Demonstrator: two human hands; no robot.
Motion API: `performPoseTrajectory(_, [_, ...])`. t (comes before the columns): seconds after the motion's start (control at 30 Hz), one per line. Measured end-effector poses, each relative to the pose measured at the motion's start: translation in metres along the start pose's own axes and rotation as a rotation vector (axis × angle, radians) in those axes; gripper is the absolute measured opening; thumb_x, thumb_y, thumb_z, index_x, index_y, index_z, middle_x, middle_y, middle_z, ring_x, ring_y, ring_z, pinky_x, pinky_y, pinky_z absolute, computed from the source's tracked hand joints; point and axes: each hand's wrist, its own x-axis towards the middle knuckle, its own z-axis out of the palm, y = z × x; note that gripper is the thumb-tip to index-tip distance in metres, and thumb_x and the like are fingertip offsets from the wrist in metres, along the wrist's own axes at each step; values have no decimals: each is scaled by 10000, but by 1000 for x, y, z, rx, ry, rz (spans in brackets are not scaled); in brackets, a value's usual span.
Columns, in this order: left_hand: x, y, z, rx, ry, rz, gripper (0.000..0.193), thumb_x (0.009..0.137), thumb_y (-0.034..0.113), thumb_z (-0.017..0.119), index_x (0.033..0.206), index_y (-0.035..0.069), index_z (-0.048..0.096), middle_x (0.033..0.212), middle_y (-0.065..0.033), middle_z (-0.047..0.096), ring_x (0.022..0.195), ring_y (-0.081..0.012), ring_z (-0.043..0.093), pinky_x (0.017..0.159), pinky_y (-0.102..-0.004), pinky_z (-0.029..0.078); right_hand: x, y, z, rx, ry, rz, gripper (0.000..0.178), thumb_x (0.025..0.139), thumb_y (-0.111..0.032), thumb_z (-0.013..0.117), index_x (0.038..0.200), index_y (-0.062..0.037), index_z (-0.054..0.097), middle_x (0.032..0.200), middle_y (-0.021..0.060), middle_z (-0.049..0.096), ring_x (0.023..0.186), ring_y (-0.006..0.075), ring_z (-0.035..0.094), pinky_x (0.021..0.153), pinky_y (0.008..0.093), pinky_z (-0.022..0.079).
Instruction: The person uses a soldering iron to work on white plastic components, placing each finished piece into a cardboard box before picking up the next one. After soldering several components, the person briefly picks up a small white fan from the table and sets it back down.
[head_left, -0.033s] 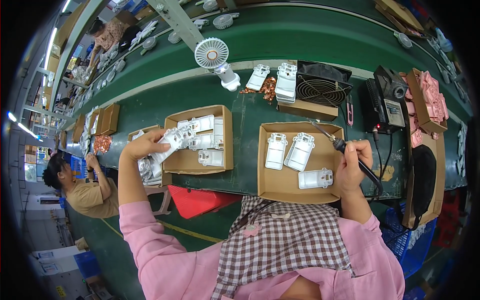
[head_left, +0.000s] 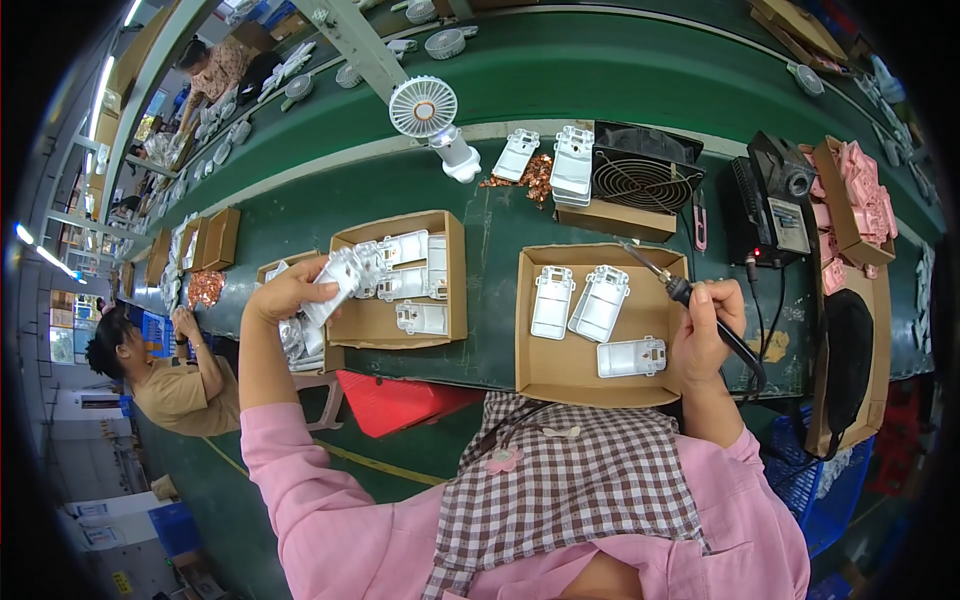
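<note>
My left hand [head_left: 292,292] grips a white plastic casing [head_left: 343,272] at the left edge of a shallow cardboard box [head_left: 395,338]. Several similar casings [head_left: 405,283] lie inside that box. In my right hand [head_left: 708,330] is a soldering iron [head_left: 681,291], its metal tip pointing up and left over the far right corner of a second cardboard box [head_left: 545,387]. Loose in this second box are several white casings [head_left: 552,302], apart from the iron. Below my left hand, more white parts [head_left: 298,340] sit in another box, partly hidden by my arm.
A small white fan [head_left: 424,106] stands at the back. Beside copper-coloured pieces [head_left: 538,178] are stacked casings [head_left: 573,165] and a black fan unit [head_left: 647,170]. A black soldering station [head_left: 762,215] and pink parts [head_left: 862,195] occupy the right. A co-worker [head_left: 170,375] sits at left.
The white casing in my left hand has tilted slightly. My right hand and the soldering iron look the same.
</note>
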Motion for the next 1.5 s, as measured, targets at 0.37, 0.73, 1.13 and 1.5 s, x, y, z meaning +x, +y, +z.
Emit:
performPoseTrajectory(0.37, [51,13,153,-856,-289,659,573,815,212,640,1270,-37,398,983,-181,533,686,-221,579,428,-259,473,0,3,-15,-45,-26,14,114,877,-74,594,827,-52,494,753,-27,499,632,15,413,569,177,342])
performPoseTrajectory(0.73, [120,25,295,-597,151,527,334,843,130,668,1117,15,514,905,-47,601,707,-103,586,540,-237,500,-15,0,-16,-38,-114,14,138,882,-86,606,907,-30,482,782,27,563,641,44,482,598,202,418])
performPoseTrajectory(1.13, [122,24,295,-460,225,544,372,845,101,648,1169,0,496,936,-56,621,698,-90,586,539,-226,487,-5,-3,-4,-289,-213,-19,140,878,-56,609,809,-45,488,715,-1,538,599,17,428,540,192,355])
performPoseTrajectory(1.5, [117,26,294,-411,222,499,376,846,121,648,1172,9,498,936,-60,624,719,-100,600,550,-237,501,-4,-1,-2,-379,-251,-7,140,874,-57,623,801,-33,505,695,-16,551,591,9,446,522,181,361])
